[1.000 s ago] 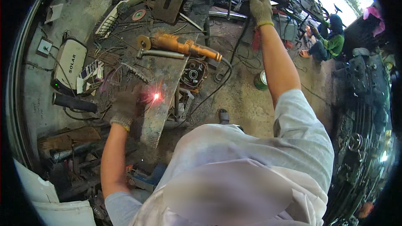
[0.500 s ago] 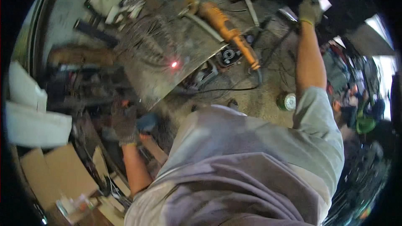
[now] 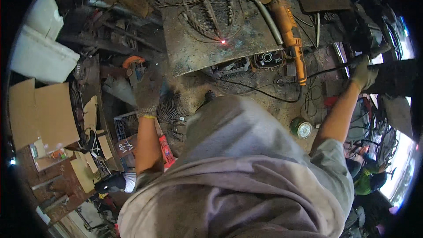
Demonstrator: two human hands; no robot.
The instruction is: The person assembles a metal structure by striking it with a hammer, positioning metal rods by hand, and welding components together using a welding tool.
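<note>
My gloved right hand point(image 3: 365, 76) is out at the far right, closed round a dark handle point(image 3: 380, 52) with a black cable running from it. The handle's kind is hard to make out. At the left, my dark-gloved left hand point(image 3: 149, 90) reaches down beside the worktable, near an orange-and-grey tool point(image 3: 133, 61); its fingers are lost in shadow. On the metal tabletop point(image 3: 187, 57) lies a round wire frame with twisted bars point(image 3: 209, 11), a small spot on its near rim glowing red. To its right are a hammer point(image 3: 269, 20) and an orange angle grinder point(image 3: 288, 31).
Under the table's near edge sits a machine part point(image 3: 267, 59). A black cable point(image 3: 260, 93) loops over the floor by a green can point(image 3: 301, 128). Cardboard point(image 3: 53, 114) and white panels point(image 3: 44, 53) stand at the left. Coiled wire point(image 3: 172, 108) lies near my legs.
My view has turned, so the table appears farther up and right. My right hand has come nearer to me with the handle. The red glow has shrunk.
</note>
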